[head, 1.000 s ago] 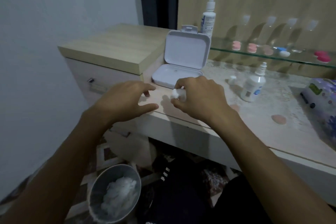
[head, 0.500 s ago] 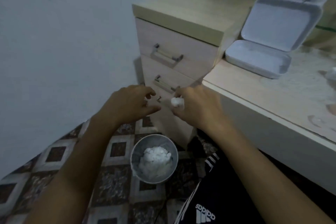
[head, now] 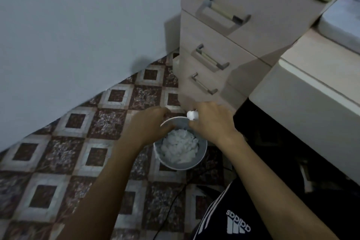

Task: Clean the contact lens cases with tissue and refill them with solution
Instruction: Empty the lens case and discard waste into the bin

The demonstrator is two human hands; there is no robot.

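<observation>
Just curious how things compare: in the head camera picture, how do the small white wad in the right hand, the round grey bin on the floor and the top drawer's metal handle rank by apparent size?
1. Round grey bin, largest.
2. Top drawer's metal handle, close behind the bin; it sits farther from the camera, so their order is unsure.
3. Small white wad pinched in the right hand, smallest.

Bin [head: 202, 157] on floor [head: 58, 161] below both hands, drawers [head: 224, 48] behind it.

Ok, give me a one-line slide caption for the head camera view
Both hands hover over a floor bin of used tissues, the right hand pinching a small white wad, the left hand beside it.
</observation>
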